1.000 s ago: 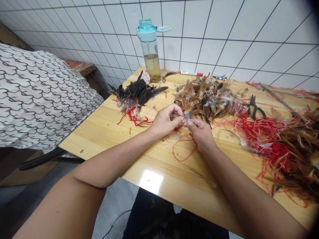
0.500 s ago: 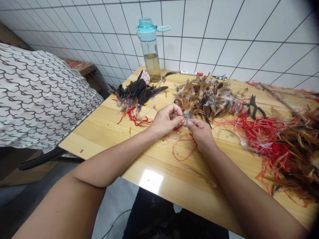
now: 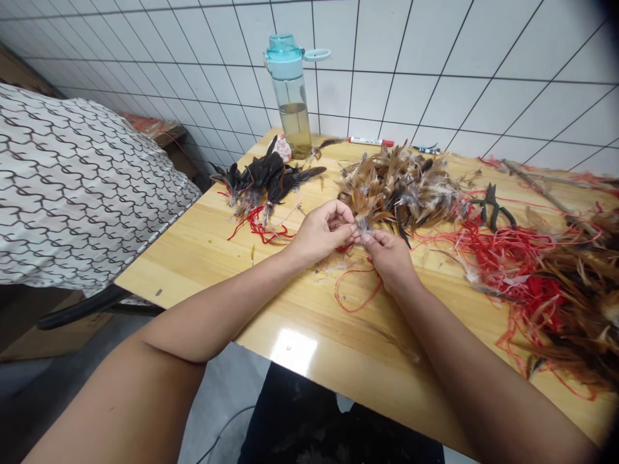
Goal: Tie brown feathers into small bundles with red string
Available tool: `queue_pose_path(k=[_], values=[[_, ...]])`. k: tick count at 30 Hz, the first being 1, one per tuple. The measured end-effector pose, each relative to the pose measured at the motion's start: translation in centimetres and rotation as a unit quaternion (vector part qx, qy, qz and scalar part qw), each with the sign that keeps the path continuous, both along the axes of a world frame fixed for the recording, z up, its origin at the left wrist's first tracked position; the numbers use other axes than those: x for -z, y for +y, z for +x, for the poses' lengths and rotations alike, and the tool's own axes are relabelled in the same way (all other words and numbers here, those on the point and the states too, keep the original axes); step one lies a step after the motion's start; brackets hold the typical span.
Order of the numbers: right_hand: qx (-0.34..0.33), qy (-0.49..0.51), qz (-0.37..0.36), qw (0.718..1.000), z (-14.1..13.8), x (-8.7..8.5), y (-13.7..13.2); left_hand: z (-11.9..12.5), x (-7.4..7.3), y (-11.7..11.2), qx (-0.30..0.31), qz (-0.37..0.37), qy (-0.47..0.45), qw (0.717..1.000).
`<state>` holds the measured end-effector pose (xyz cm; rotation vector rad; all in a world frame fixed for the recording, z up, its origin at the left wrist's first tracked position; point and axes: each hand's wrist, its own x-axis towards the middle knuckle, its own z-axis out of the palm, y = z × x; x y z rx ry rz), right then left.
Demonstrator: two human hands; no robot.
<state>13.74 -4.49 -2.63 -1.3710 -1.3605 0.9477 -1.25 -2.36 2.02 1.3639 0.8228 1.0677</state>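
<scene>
My left hand (image 3: 322, 233) and my right hand (image 3: 391, 258) meet over a wooden table (image 3: 309, 335), fingertips pinched together on the pale quill ends of a small bunch of brown feathers (image 3: 374, 216). A red string (image 3: 355, 290) loops on the table just below the hands and runs up between them. Behind the hands lies a pile of brown feathers (image 3: 406, 183).
Black feathers (image 3: 264, 177) with red string lie at the left. A water bottle (image 3: 293, 96) stands by the tiled wall, a red marker (image 3: 370, 142) beside it. Black scissors (image 3: 493, 207) rest near tangled red string and feathers (image 3: 546, 277) at the right. A patterned cushion (image 3: 72, 187) is left of the table.
</scene>
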Motion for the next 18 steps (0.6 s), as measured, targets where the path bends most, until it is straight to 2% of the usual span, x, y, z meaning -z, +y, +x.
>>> queue_pose_path(k=[9,13,16,18], values=[[-0.013,0.006,-0.002,1.000,0.0,0.2,0.2,-0.1,0.7,0.4,0.018,0.025,0.027,0.999],[-0.005,0.007,-0.004,1.000,0.0,0.4,0.2,-0.3,0.8,0.7,0.013,0.082,0.065,0.994],[0.025,0.028,-0.016,0.999,0.0,0.2,0.1,-1.5,0.1,1.3,-0.034,0.174,0.160,0.971],[0.039,0.050,-0.032,0.997,0.1,-0.1,-0.1,-2.8,-0.9,1.8,-0.017,0.240,0.262,0.935]])
